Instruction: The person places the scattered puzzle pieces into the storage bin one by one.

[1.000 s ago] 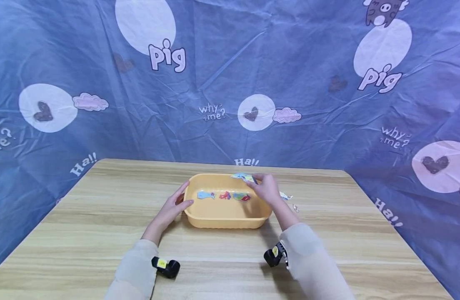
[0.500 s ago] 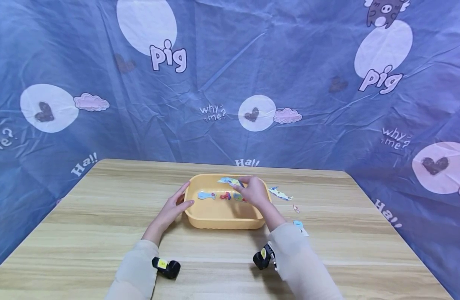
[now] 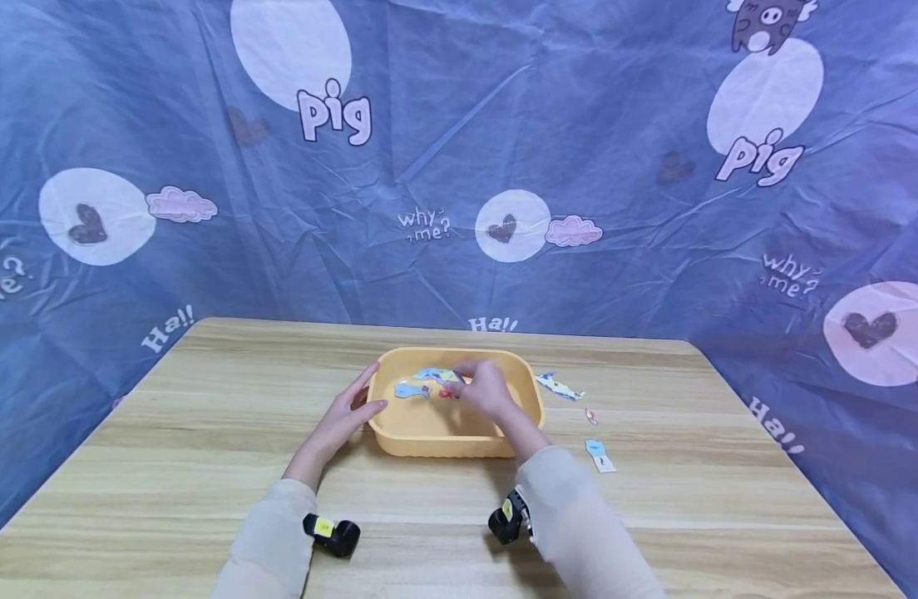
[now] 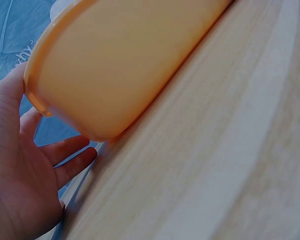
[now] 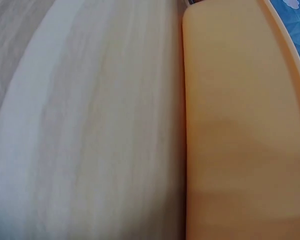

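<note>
A yellow-orange plastic basin (image 3: pixel 444 447) stands on the wooden table. At its left end my left hand (image 3: pixel 348 408) grips the rim, thumb over the edge and fingers along the outer wall, as the left wrist view also shows. Inside the basin, my right hand (image 3: pixel 486 389) pinches one end of a flat blue and yellow cutout (image 3: pixel 433 374) near the back wall. Just below it in the head view lie a light blue bottle-shaped cutout (image 3: pixel 410 390) and a small red cutout (image 3: pixel 447 393). The right hand itself is outside the right wrist view, which shows the basin's front wall (image 5: pixel 240 125).
Right of the basin on the table (image 3: pixel 691 466) lie a long, pale blue and yellow cutout (image 3: pixel 560 386), a tiny reddish piece (image 3: pixel 591 416) and a blue and white piece (image 3: pixel 599 456). A blue printed cloth (image 3: pixel 459 166) hangs behind the table.
My right hand has moved left and down into the basin with the blue and yellow cutout, now covering the green and red one. My left hand stays on the rim.
</note>
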The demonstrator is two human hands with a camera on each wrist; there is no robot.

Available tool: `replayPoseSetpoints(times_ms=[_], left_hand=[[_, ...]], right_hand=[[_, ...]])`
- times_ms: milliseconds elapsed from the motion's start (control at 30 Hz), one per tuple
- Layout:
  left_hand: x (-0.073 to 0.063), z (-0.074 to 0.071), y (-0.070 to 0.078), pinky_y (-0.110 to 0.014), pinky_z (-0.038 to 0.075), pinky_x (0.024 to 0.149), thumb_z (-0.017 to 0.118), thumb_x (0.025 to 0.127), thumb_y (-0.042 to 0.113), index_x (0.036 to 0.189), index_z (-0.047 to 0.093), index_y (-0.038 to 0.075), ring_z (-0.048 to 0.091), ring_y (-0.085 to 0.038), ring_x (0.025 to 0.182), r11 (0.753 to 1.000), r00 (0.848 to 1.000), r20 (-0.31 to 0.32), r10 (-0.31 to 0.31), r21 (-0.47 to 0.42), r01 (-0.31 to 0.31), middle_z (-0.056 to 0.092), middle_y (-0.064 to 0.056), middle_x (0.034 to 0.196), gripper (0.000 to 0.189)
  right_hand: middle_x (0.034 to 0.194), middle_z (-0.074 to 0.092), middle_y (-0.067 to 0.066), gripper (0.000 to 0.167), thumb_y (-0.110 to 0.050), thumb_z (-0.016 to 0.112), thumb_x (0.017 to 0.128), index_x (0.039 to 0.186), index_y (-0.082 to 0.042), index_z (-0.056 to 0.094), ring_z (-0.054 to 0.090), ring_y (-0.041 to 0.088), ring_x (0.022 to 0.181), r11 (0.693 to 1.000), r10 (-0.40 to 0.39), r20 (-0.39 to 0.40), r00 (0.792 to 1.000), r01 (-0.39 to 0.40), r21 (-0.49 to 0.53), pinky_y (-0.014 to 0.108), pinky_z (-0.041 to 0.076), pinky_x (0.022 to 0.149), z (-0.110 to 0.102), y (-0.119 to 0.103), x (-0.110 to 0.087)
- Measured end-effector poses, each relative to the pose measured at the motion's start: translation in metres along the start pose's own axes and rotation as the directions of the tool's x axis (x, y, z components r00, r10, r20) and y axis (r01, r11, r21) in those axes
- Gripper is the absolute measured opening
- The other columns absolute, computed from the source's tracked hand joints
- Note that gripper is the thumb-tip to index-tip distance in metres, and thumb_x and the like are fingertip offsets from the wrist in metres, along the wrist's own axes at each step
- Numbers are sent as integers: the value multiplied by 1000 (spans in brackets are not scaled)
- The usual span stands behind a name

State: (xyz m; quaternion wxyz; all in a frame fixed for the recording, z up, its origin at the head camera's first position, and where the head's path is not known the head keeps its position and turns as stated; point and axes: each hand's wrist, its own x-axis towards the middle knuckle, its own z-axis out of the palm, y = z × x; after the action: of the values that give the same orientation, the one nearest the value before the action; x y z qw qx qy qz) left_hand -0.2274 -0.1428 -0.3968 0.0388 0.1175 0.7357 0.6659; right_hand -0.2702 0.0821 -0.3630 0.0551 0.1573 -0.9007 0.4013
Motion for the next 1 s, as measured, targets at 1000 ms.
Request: replayPoseSetpoints(times_ms=[1000], left_hand=[[0, 0, 1, -38, 31, 94, 54, 84, 10, 138, 19, 10, 26, -34, 121, 1000, 1000, -2, 4, 7, -4, 18, -18, 139, 65]], right_hand=[[78, 64, 9, 28, -15, 73, 66, 87, 3, 67, 54, 17, 70, 994, 66, 138, 988, -54, -91, 26, 46, 66, 32, -6, 4]])
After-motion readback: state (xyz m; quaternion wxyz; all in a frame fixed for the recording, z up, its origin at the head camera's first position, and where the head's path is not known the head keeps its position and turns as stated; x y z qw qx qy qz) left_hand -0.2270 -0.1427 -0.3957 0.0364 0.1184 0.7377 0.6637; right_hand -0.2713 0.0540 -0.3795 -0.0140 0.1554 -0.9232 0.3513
